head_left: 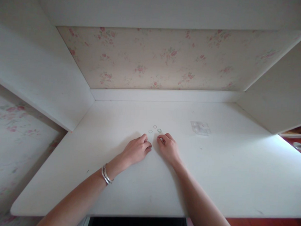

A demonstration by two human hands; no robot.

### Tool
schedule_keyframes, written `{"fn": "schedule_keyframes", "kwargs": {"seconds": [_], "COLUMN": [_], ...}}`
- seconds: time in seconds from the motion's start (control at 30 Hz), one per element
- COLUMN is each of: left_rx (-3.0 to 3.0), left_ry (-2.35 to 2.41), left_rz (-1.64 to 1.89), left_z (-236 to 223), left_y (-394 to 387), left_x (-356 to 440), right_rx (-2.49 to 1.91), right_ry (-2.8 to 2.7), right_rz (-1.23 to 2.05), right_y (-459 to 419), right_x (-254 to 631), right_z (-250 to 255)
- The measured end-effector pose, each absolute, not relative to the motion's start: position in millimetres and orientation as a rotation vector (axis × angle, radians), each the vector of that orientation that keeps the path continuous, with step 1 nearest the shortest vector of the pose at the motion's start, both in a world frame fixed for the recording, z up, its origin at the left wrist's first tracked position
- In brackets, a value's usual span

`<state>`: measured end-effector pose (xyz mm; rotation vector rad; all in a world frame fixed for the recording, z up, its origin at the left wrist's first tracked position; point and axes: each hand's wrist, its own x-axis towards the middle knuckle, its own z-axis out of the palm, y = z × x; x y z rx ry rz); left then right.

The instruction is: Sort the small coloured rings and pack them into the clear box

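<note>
Just beyond my hands, three small thin rings lie on the white desk: a pale ring (150, 131) on the left, a brownish ring (155, 126) at the back and a greenish ring (159, 130) on the right. My left hand (138, 148) rests on the desk with fingers curled and closed, near the pale ring. My right hand (168, 147) has thumb and forefinger brought together in a pinch, close in front of the greenish ring. Anything between the fingers of either hand is too small or hidden to make out. A silver bracelet (106, 174) circles my left wrist.
A clear plastic bag (200, 128) lies on the desk (237, 175) to the right. White side panels (50, 73) and a flowered back wall (152, 60) enclose the desk's rear. A dark opening (138, 224) sits below the front edge.
</note>
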<state>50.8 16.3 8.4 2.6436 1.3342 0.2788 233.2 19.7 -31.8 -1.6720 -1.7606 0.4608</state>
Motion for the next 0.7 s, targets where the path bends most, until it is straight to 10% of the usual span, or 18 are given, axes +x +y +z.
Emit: {"fn": "schedule_keyframes", "kwargs": {"seconds": [0.7], "left_rx": [1.656], "left_ry": [1.516], "left_rz": [0.841], "left_z": [-14], "left_y": [34], "left_x": [-10], "right_rx": [-1.966], "right_ry": [-2.061], "right_rz": [-0.037], "right_y": [48], "right_x": [204], "right_z": [-19]}}
